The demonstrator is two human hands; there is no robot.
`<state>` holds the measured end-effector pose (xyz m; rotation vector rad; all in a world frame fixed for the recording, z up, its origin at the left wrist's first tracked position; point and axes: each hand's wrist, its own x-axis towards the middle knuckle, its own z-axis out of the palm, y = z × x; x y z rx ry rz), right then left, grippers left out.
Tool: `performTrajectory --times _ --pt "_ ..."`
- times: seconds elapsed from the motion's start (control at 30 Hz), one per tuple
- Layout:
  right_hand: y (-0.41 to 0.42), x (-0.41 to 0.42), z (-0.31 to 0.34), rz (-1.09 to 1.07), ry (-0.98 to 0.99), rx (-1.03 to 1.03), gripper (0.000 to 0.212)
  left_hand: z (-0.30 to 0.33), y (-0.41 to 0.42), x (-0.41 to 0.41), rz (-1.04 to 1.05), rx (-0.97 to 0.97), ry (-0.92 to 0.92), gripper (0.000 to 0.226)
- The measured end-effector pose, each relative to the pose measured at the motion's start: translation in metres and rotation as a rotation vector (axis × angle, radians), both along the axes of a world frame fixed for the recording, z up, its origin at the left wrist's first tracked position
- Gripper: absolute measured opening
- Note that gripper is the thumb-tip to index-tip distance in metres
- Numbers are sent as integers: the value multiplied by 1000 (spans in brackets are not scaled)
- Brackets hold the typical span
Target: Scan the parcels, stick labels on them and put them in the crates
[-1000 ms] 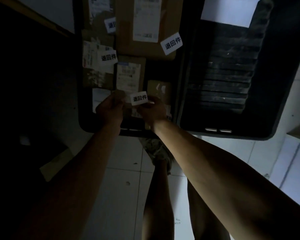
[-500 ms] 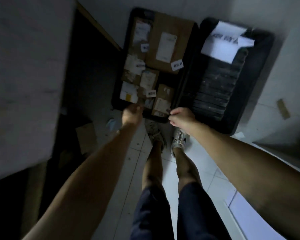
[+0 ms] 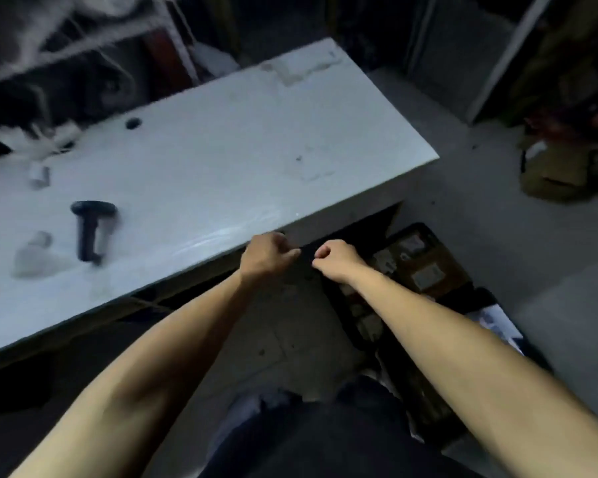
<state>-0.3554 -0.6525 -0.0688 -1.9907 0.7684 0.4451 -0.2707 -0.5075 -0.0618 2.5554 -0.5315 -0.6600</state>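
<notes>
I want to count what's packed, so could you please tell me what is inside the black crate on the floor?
The black crate holds brown cardboard parcels bearing white labels. The right forearm covers part of it, so a full count is not possible.

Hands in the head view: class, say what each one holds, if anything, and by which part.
Nothing is seen in either grip. The left hand and right hand are curled; the scanner lies untouched on the table.
</notes>
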Motion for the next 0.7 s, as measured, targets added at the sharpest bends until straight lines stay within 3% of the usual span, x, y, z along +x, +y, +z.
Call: performTrajectory --times 0.2,0.4,0.5,0.7 --pt "189 106 77 291 -137 42 15 49 204 42 361 -83 -148 28" --pt "376 169 115 620 -253 36 8 84 391 41 671 -83 -240 26" --pt "442 187 118 751 -271 23 26 91 456 35 793 -80 -236 22" --pt "542 209 115 937 -356 -5 14 88 542 41 954 -92 -242 17"
